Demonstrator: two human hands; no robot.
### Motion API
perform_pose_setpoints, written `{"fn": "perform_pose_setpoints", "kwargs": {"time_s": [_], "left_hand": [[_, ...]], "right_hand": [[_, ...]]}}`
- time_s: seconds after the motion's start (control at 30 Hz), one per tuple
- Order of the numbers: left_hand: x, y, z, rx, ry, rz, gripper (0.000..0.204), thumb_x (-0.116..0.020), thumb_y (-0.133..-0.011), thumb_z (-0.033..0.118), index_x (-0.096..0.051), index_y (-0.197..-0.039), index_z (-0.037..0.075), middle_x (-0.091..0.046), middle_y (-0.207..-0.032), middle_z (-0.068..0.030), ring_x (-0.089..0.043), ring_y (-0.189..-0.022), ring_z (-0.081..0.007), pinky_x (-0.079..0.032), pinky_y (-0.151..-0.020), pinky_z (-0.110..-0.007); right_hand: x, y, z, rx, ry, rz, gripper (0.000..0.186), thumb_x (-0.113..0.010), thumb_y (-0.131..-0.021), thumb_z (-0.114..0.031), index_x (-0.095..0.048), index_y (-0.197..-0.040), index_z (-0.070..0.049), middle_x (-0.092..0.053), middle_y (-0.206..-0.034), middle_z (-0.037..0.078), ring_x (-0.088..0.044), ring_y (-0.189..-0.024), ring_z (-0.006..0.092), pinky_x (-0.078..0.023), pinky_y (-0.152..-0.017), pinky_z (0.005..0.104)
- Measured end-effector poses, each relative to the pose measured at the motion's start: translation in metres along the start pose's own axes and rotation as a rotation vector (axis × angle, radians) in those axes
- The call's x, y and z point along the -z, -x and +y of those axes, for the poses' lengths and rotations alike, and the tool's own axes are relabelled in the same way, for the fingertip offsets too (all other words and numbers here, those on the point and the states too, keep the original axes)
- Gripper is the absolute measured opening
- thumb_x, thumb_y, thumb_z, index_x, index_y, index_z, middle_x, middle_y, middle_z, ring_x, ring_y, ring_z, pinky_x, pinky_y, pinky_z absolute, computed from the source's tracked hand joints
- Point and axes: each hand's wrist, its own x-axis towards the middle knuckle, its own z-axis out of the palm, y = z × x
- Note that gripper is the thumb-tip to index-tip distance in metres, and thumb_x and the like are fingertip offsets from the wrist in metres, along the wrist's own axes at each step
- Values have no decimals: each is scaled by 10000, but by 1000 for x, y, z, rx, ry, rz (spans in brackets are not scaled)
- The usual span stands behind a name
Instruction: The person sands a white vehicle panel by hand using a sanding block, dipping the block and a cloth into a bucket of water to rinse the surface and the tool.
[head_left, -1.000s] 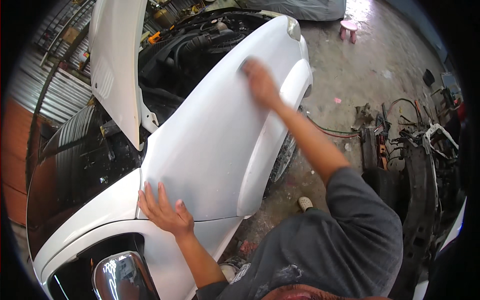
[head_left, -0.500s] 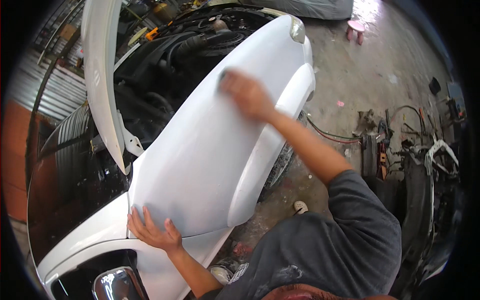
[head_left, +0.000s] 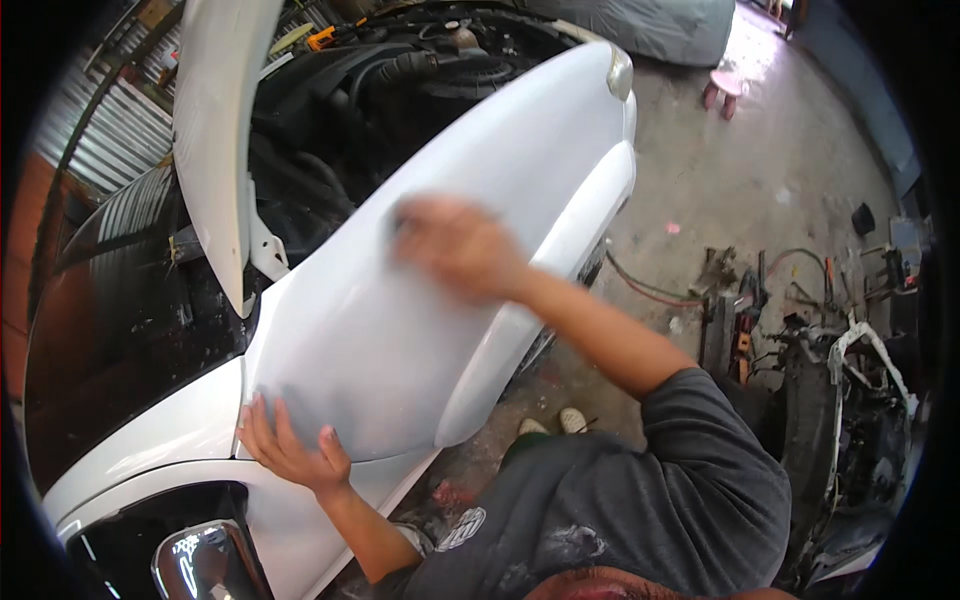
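Note:
A white car's front fender stretches away before me, its surface matte and greyish beside the glossy door. My left hand rests on the fender's rear end near the door seam, palm down with fingers spread. Over the fender's middle, my right hand is smeared by motion, its fingers curled down against the panel. A dark edge shows at its fingertips, but blur and the hand hide what it is.
Left of the fender lie the open engine bay and the raised hood. A wing mirror juts out at lower left. Dismantled car parts stand at the right. A pink stool and a covered car are farther back.
My right hand has moved back along the fender, toward me and to the left. My left hand stays on the rear end, and the whole view has shifted slightly.

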Motion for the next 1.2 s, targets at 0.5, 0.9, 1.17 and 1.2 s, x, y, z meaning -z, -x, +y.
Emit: {"fn": "perform_pose_setpoints", "kwargs": {"time_s": [0.5,0.9,1.17,1.2], "left_hand": [[12,13,-9,-18,218,-9,452,-405,-1051,387,-619,-1280,61,-601,-1372,-199,-513,-1341,-405,-235,-1195,-647],[-56,-91,148,-124,330,-480,550,-529,-1025,376,-529,-1401,-26,-451,-1535,-235,-299,-1484,-495,-151,-1219,-653],[-182,-182,283,-383,105,-595,843,-703,-889,419,-402,-1519,-53,-359,-1615,-216,-266,-1542,-333,-194,-1262,-494],[-200,-195,301,-384,101,-594,843,-703,-889,419,-402,-1519,-53,-359,-1615,-216,-266,-1542,-333,-194,-1262,-494]], "right_hand": [[11,5,-24,14,-66,12,380,-694,-877,-114,-680,-1252,-175,-598,-1412,153,-597,-1280,334,-499,-1049,453],[133,83,392,-643,138,206,419,-603,-987,-173,-539,-1348,28,-575,-1359,253,-515,-1318,421,-376,-1148,453],[206,229,313,-859,-207,45,442,-581,-994,-98,-487,-1415,-1,-507,-1430,226,-467,-1366,380,-344,-1165,419],[218,255,313,-915,-205,33,445,-581,-991,-97,-485,-1413,6,-508,-1428,223,-473,-1361,372,-348,-1160,417]]}}
